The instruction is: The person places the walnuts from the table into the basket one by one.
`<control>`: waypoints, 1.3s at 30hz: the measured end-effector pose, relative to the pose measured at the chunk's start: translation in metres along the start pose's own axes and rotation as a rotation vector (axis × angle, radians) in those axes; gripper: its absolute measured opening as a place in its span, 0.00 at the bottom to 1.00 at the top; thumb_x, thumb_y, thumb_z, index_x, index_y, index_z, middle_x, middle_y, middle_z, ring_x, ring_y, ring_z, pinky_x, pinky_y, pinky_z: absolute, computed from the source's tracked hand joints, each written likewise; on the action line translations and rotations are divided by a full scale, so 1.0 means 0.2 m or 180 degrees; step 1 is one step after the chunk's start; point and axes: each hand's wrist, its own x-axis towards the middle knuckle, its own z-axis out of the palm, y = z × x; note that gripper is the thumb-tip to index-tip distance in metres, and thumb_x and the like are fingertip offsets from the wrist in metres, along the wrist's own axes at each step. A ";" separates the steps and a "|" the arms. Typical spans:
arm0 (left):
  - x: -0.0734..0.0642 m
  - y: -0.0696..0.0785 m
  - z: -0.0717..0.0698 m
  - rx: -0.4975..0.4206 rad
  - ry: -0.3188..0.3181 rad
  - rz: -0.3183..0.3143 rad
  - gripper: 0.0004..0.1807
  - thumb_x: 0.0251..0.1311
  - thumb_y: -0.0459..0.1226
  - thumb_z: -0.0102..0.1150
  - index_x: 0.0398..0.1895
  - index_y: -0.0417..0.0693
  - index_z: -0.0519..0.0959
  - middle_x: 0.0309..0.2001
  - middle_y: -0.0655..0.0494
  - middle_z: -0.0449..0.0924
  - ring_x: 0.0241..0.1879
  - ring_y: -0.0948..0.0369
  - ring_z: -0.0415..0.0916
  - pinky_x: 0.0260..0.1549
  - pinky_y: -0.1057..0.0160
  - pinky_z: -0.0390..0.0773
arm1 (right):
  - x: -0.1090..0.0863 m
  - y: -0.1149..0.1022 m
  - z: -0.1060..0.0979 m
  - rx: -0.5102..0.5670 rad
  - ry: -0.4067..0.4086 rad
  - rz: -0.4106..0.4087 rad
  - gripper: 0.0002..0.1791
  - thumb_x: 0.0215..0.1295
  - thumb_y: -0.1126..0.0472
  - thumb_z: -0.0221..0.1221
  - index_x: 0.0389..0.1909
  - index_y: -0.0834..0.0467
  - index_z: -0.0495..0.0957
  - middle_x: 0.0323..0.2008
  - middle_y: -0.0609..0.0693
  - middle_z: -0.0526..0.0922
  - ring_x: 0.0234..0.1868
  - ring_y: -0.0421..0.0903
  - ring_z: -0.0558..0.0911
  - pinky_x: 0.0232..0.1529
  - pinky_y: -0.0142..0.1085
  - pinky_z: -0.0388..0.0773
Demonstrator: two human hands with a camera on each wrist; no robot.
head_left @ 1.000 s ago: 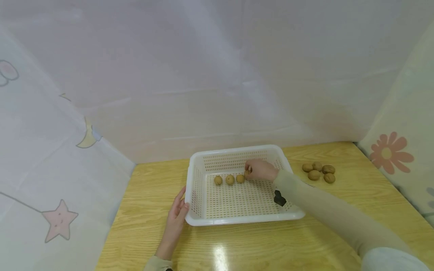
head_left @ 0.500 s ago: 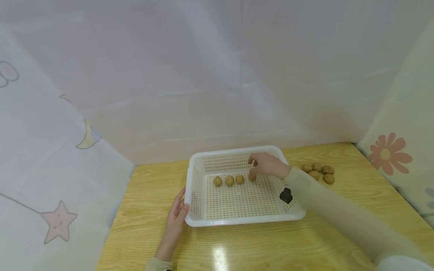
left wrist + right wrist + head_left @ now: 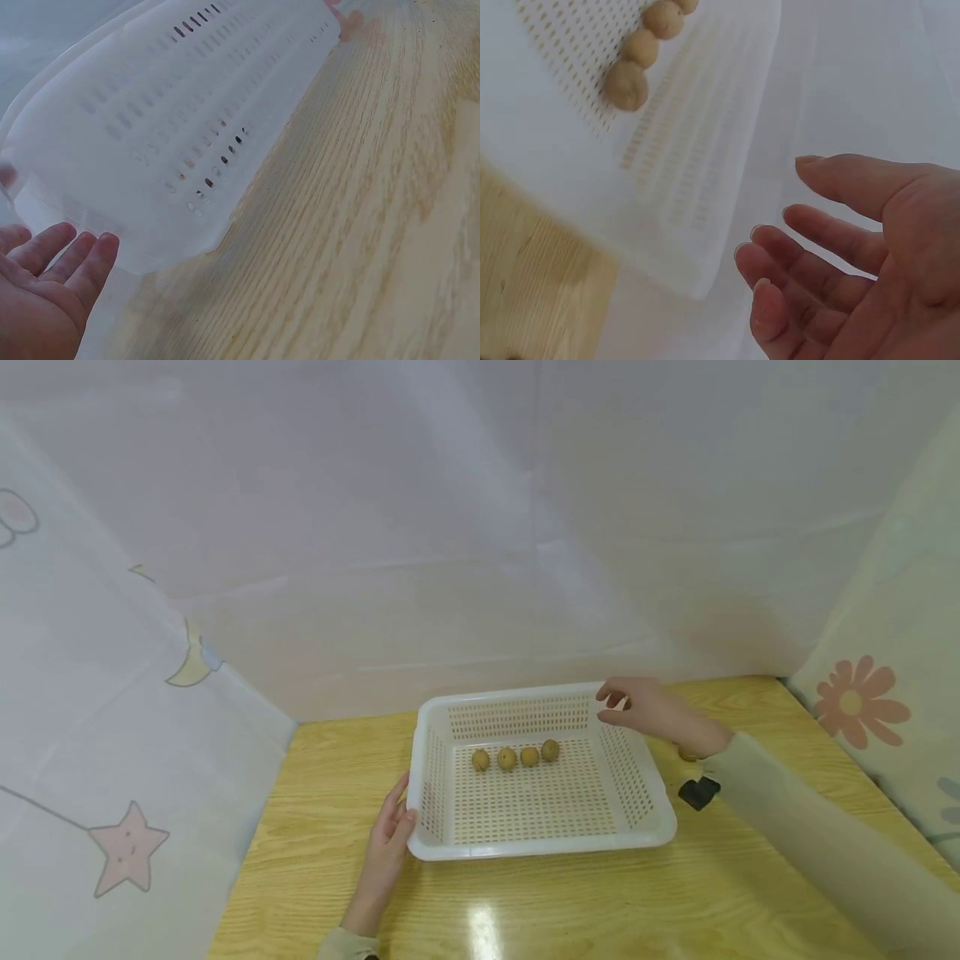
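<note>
A white plastic basket [image 3: 540, 842] with slotted walls sits on the table. Inside it, four-in-line is avoided here: several walnuts [image 3: 507, 758] form a short row toward the back. At the basket's left side my left hand [image 3: 387, 843] holds the rim, thumb on top and fingers along the outer wall; in the left wrist view those fingers [image 3: 91, 270] lie against the white plastic. My right hand [image 3: 645, 708] is over the back right corner, fingers apart and loosely bent, with nothing in them. The right wrist view shows that bare palm [image 3: 930, 247] beside the basket's corner.
On the wooden table [image 3: 330, 777], right of the basket, one walnut [image 3: 686, 753] shows partly under my right wrist; the others there are hidden by the arm. A pale cloth [image 3: 480, 568] hangs behind the table, with printed cloth [image 3: 855, 702] at the sides.
My right hand has let go of a walnut at the right end of the row, then risen and moved right to the basket's corner. The left hand has stayed at the rim.
</note>
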 end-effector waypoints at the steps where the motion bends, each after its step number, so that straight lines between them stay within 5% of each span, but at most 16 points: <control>1: 0.00 0.00 0.00 -0.0003 0.0004 -0.0010 0.32 0.83 0.35 0.41 0.84 0.43 0.49 0.75 0.29 0.61 0.68 0.47 0.73 0.59 0.50 0.82 | -0.02 0.02 -0.01 0.0011 0.0010 0.0012 0.18 0.71 0.58 0.65 0.55 0.66 0.79 0.45 0.59 0.85 0.42 0.54 0.83 0.40 0.47 0.83; 14: 0.00 -0.01 -0.01 -0.0019 0.0073 -0.0071 0.32 0.82 0.36 0.42 0.84 0.46 0.49 0.76 0.33 0.63 0.69 0.43 0.71 0.58 0.50 0.82 | -0.27 0.31 -0.11 -0.0026 0.0072 0.0465 0.25 0.73 0.50 0.64 0.60 0.65 0.77 0.52 0.65 0.83 0.48 0.61 0.82 0.45 0.56 0.82; 22: 0.00 0.00 0.00 -0.0040 0.0120 -0.0128 0.32 0.82 0.36 0.43 0.85 0.48 0.50 0.76 0.36 0.63 0.70 0.44 0.70 0.59 0.53 0.81 | -0.41 0.48 -0.13 -0.0054 0.0183 0.0539 0.25 0.76 0.53 0.61 0.63 0.67 0.75 0.51 0.66 0.83 0.47 0.62 0.84 0.39 0.50 0.84; 39: 0.00 0.00 0.01 -0.0043 0.0112 -0.0090 0.32 0.82 0.36 0.42 0.84 0.46 0.50 0.76 0.35 0.63 0.69 0.44 0.70 0.59 0.51 0.81 | -0.50 0.93 -0.03 -0.0226 0.0287 0.1121 0.42 0.77 0.37 0.53 0.67 0.74 0.67 0.55 0.78 0.78 0.49 0.73 0.81 0.41 0.60 0.81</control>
